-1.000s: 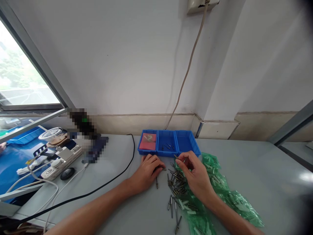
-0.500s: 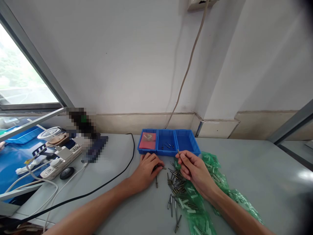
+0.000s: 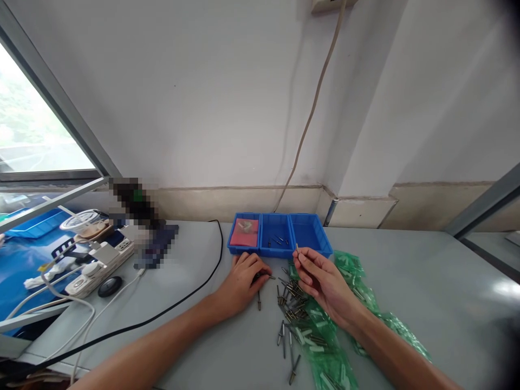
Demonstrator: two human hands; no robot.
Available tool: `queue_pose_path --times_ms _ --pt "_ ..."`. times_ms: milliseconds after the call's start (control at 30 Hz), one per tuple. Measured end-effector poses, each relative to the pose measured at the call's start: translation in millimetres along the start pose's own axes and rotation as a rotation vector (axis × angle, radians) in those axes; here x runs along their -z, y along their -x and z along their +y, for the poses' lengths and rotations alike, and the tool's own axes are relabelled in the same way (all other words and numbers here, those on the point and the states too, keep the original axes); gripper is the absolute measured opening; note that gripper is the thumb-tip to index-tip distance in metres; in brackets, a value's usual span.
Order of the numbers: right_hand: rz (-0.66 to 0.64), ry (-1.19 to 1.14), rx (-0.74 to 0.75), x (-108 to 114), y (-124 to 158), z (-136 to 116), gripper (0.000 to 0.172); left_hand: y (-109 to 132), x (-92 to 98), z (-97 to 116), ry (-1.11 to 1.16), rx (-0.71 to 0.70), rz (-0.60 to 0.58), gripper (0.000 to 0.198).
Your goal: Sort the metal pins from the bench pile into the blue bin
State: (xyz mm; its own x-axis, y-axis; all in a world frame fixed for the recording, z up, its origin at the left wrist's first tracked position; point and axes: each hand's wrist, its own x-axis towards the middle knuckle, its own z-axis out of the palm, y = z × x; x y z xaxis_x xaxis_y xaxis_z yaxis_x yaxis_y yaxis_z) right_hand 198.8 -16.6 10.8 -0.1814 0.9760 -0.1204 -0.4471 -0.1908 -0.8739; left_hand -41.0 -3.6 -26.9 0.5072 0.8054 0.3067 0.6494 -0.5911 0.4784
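1. The right hand [image 3: 325, 281] is lifted a little above the desk [image 3: 406, 303], and its thumb and forefinger are pressed together on a single pin [image 3: 297, 248]. The pin stands nearly upright, with its tip at the near rim of the blue tray [image 3: 284, 252].
2. The left hand [image 3: 241, 281] lies palm down on the desk, left of the right hand, with its fingers [image 3: 260, 271] curled close together. A short pin [image 3: 270, 277] comes out from under them toward the right. I cannot tell if they really pinch it or only press on it.
3. The blue tray has three compartments in a row. The left one holds a red pad [image 3: 245, 238], and the middle one holds a few loose pins [image 3: 278, 238]. The held pin is in front of the line between the middle and the right compartment.
4. The pile of pins [image 3: 290, 306] lies on the desk between the two hands and nearer. It lies partly on the green plastic bags [image 3: 325, 346], which spread to the right under the right forearm.
5. As I judge it, the step in hand is handling one pin taken apart from the pile, close to the tray.
6. The pin is thin and smooth, so any further move with it calls for a steady pinch and a low, careful release, otherwise it may roll or bounce.
7. At the far left are a black cable [image 3: 179, 309] and a white power strip [image 3: 97, 262], well apart from the hands.
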Motion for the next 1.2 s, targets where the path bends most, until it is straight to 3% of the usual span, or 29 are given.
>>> queue_pose_path --times_ms 433,700,933,1200 --pt "-0.008 0.352 0.103 6 -1 12 0.041 -1 1.7 1 0.002 -0.001 -0.01 0.009" --pt "0.031 0.734 0.369 7 0 14 0.03 0 2.2 1 0.015 -0.006 -0.005 0.009" --pt "0.089 0.479 0.154 3 -2 9 0.048 -1 0.6 -2 0.057 -0.053 -0.011 0.012" --pt "0.107 0.356 0.173 3 -5 9 0.043 -1 1.2 0 0.049 -0.058 -0.021 0.015"
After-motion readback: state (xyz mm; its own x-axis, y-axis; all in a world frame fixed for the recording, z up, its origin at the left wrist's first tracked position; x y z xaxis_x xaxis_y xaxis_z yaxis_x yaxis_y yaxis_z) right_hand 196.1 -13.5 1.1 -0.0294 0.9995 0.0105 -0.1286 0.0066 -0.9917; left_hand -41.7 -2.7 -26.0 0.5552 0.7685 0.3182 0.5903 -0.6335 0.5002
